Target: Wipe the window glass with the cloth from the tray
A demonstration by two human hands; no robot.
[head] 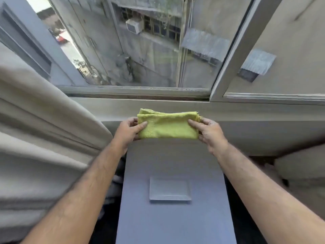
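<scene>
A folded yellow-green cloth (168, 125) hangs in the air below the window sill, stretched between both hands. My left hand (128, 132) pinches its left end and my right hand (210, 132) pinches its right end. Under them lies a small clear tray (170, 191) with nothing on it, resting on a grey-blue surface (175, 222). The window glass (140, 46) fills the upper middle of the view, dusty, with buildings seen through it. A second pane (284, 50) stands to the right behind a grey frame post (230, 55).
A beige curtain (38, 129) hangs bunched along the left, close to my left forearm. The pale sill (158, 104) runs across below the window frame. A light cushion or fabric bundle (302, 166) sits at the right.
</scene>
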